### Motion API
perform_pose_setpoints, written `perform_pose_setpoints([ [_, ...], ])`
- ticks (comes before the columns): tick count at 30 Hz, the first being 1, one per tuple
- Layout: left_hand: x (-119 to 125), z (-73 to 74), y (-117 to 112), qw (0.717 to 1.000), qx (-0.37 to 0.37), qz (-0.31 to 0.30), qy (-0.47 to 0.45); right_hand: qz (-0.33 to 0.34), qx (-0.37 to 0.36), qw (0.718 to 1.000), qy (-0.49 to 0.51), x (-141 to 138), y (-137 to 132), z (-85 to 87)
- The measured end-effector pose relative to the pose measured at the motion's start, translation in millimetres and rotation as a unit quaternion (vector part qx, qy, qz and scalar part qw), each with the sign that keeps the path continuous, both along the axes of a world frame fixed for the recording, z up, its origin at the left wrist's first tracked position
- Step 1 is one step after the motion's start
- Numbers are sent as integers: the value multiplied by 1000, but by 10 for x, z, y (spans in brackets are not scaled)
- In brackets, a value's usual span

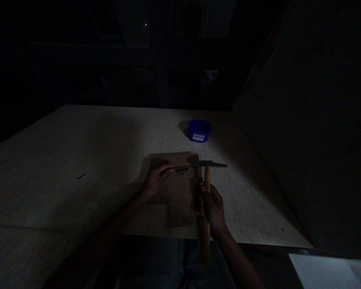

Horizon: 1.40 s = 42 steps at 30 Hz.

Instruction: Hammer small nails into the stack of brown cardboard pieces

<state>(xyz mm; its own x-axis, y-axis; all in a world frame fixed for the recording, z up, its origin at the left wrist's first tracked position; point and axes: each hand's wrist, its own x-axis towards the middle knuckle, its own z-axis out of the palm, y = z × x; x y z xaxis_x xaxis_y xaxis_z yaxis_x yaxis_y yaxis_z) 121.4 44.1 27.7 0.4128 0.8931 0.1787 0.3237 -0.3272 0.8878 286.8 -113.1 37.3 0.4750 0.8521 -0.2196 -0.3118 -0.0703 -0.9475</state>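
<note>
My right hand (213,206) is wrapped round the wooden handle of a hammer (207,176). The hammer's dark metal head lies crosswise above the right edge of a brown wooden block (183,200) pitted with many small marks. A short row of dark nails (182,169) stands at the block's far end. At the left end of that row, my left hand (156,180) has its thumb and forefinger pinched on what looks like a thin nail, mostly hidden by the fingers. Another brown piece (158,196) lies under and to the left of the block.
A blue plastic tub (199,131) with a white label stands beyond the block on the pale wooden table (117,136). One loose dark nail (82,176) lies to the left. A dark panel (313,140) rises along the right side. The light is very dim.
</note>
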Motion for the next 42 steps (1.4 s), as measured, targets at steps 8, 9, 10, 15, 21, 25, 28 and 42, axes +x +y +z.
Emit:
perform_pose_setpoints([
  [8,-17,-106,2,999,17,-35,9,-2,-12,1000,0,-15,0,18],
  [9,-15,-113,0,999,20,-37,6,-1,-12,1000,-5,-16,-3,15],
  [10,-13,-119,-2,999,20,-39,4,1,-11,1000,-8,-17,-5,11],
  [15,-15,-138,-13,1000,1,-31,2,-3,-11,1000,-14,-23,-10,-7],
  [21,-33,-153,-5,999,-7,-35,-13,-11,-8,1000,-17,-25,-3,1],
  [25,-30,-167,5,999,-1,-42,-17,-14,-5,1000,-14,-31,-3,13],
  [28,-26,-187,31,997,32,-61,-22,-11,-1,1000,-21,-37,-6,9],
  [42,-13,-214,45,997,51,-40,-38,-11,-3,1000,-22,-62,-6,2],
])
